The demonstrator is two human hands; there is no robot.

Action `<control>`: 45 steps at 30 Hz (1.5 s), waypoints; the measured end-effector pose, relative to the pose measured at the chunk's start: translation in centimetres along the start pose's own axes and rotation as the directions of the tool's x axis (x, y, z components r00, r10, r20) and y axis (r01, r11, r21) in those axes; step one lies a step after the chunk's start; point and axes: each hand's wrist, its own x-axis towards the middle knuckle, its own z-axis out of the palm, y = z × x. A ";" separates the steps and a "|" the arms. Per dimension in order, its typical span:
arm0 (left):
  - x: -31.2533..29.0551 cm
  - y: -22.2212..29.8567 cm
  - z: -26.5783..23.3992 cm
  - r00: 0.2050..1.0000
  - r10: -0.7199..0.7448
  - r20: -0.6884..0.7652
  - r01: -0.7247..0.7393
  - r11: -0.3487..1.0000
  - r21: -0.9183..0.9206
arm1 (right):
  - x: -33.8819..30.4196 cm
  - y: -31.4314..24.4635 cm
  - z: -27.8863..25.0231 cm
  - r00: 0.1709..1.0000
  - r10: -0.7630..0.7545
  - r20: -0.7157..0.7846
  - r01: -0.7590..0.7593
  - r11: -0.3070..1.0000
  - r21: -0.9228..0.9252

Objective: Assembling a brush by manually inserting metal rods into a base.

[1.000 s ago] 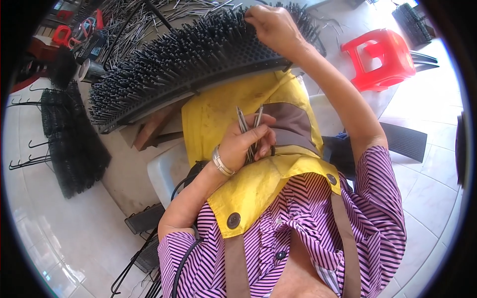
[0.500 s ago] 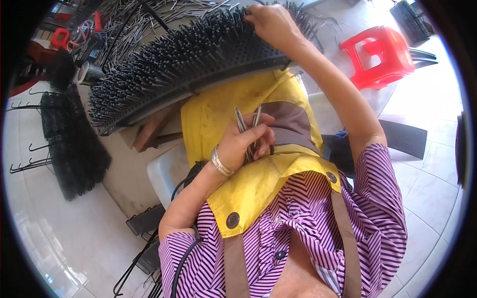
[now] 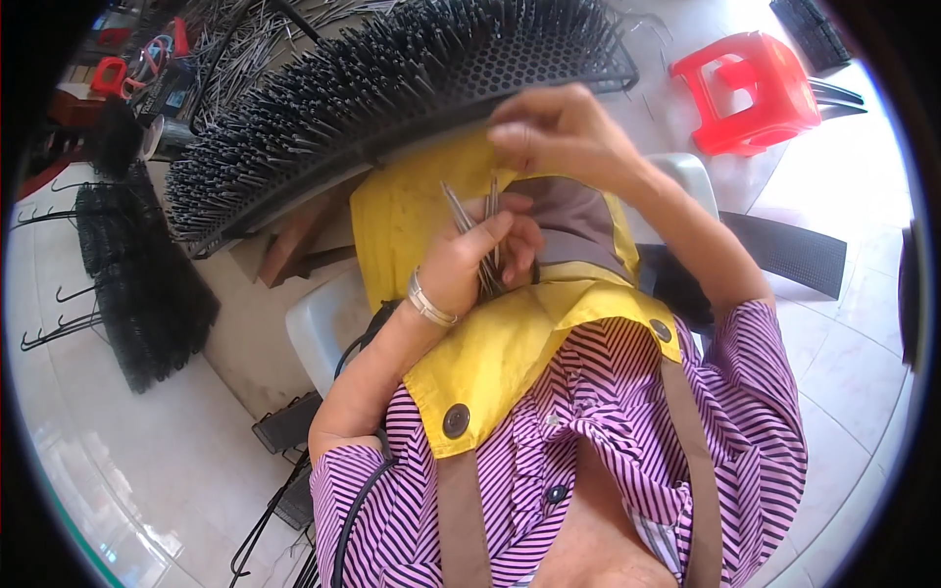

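Observation:
My left hand (image 3: pixel 470 260) is closed around a small bundle of thin metal rods (image 3: pixel 461 206), held low over my yellow apron, with the rod tips sticking up past the thumb. Above it and to the right, my right hand (image 3: pixel 569 142) is in the air, slightly blurred. Its fingers are curled in toward the thumb, and whether anything thin is between them does not show. Just beyond is a long black perforated rack (image 3: pixel 490 78), its holes packed with upright dark pins (image 3: pixel 323 108). Bare holes show at its right part.
Loose metal rods (image 3: pixel 250 49) lie behind the rack. A red plastic stool (image 3: pixel 750 98) stands at the far right. Black bristly pieces with hooks (image 3: pixel 142 284) are at the left. A dark mesh strip (image 3: pixel 784 253) sticks out at my right. A wooden support (image 3: pixel 294 245) stands under the rack.
My right hand has come back from the rack's far right edge toward me, nearer the left hand. The left hand still grips the rods, with little movement.

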 end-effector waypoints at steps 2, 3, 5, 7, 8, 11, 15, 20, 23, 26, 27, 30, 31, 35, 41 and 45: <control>0.4 0.3 0.1 1.000 0.010 -0.002 -0.009 0.998 0.058 | -1.1 0.3 0.7 0.997 -0.010 0.081 0.008 1.000 0.028; 0.7 0.6 0.3 1.000 0.020 0.004 -0.020 0.993 0.116 | -1.5 0.5 1.1 0.995 -0.022 0.092 0.013 0.995 0.095; 1.1 1.0 0.7 0.999 0.025 0.042 -0.031 0.987 0.155 | -1.9 -0.2 1.1 0.997 0.009 0.081 -0.020 0.991 0.134; 1.3 1.2 1.2 1.000 0.017 -0.009 -0.015 0.983 0.185 | -1.9 -0.3 0.8 0.983 0.163 0.080 -0.177 0.960 0.218; 1.4 1.2 1.3 1.000 0.015 -0.006 -0.013 0.982 0.190 | -1.8 -0.2 0.8 0.984 0.160 0.075 -0.173 0.960 0.221; 1.4 1.0 1.4 0.999 0.037 -0.025 -0.032 0.988 0.150 | -1.4 0.6 0.4 0.999 0.034 -0.038 -0.027 0.986 0.166; 1.0 0.1 0.1 0.993 -0.020 -0.116 0.025 0.999 0.042 | -0.5 1.1 -2.3 0.973 0.021 -0.231 0.084 0.897 0.435; 0.6 0.0 0.1 0.972 0.107 -0.208 -0.119 0.992 -0.048 | 3.2 0.7 -7.1 0.916 -0.044 -0.398 0.320 0.679 0.661; 0.1 0.1 0.3 0.983 0.104 -0.149 -0.091 0.992 0.091 | 4.4 0.6 -7.3 0.753 -0.352 -0.556 0.365 0.926 -0.094; -0.8 -0.5 -0.3 0.994 0.032 -0.101 -0.017 0.989 0.146 | 5.1 -0.6 -6.1 0.722 -0.333 -0.607 0.406 0.914 -0.019; -1.0 -0.7 -0.3 0.996 0.027 -0.082 -0.014 0.986 0.163 | 5.0 -1.0 -5.7 0.695 -0.332 -0.638 0.429 0.903 -0.002; -1.2 -0.7 -0.4 0.999 0.013 -0.047 -0.005 0.987 0.164 | 6.5 0.2 -6.2 0.680 -0.453 -0.576 0.480 0.869 -0.117; -1.2 -0.6 -0.2 1.000 0.004 -0.030 0.002 0.979 0.204 | 7.2 1.3 -6.6 0.677 -0.453 -0.580 0.480 0.869 -0.119; -1.2 -0.5 -0.7 1.000 -0.018 -0.007 0.019 0.980 0.196 | 7.8 1.0 -6.0 0.667 -0.512 -0.541 0.496 0.847 -0.191; -1.1 -0.5 -0.7 0.999 -0.030 -0.016 0.032 0.986 0.166 | 8.0 1.8 -6.2 0.751 -0.586 -0.304 0.422 0.780 -0.462; -1.0 -0.3 -0.2 0.998 -0.031 -0.059 0.039 0.990 0.139 | 8.8 1.3 -5.9 0.661 -0.716 -0.224 0.424 0.603 -0.676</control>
